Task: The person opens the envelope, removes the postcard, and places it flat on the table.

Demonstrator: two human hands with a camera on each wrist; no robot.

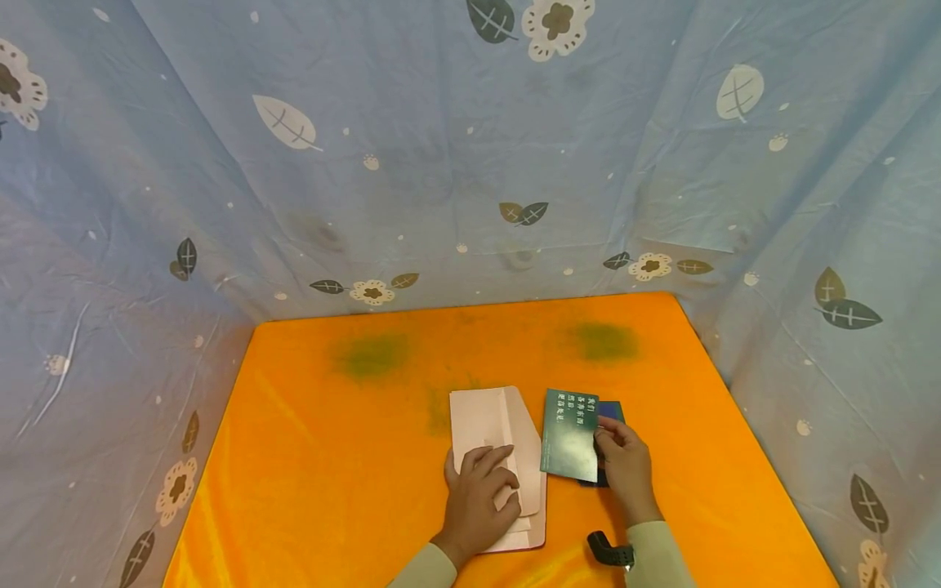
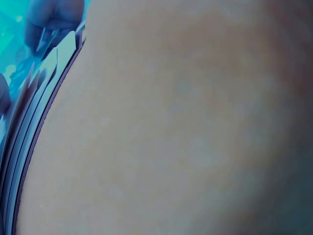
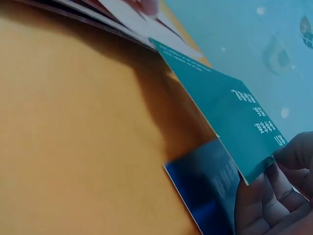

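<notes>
My left hand [image 1: 476, 502] rests on a pale pink envelope [image 1: 478, 416] with its flap side up, fingers spread loosely over it. More layers lie beneath; the left wrist view shows a stack of edges [image 2: 30, 127], though skin fills most of that view. In my right hand [image 1: 628, 472] a green card [image 1: 569, 445] with white lettering is pinched by its right edge between thumb and fingers. The right wrist view shows this card tilted above the table. Partly hidden under it and the hand, a dark blue card [image 3: 203, 181] lies on the orange cloth.
An orange cloth [image 1: 331, 457] with darker greenish patches covers the table. Blue patterned curtains [image 1: 441, 163] stand behind it and along both sides. A black strap [image 1: 606, 551] is at the right wrist.
</notes>
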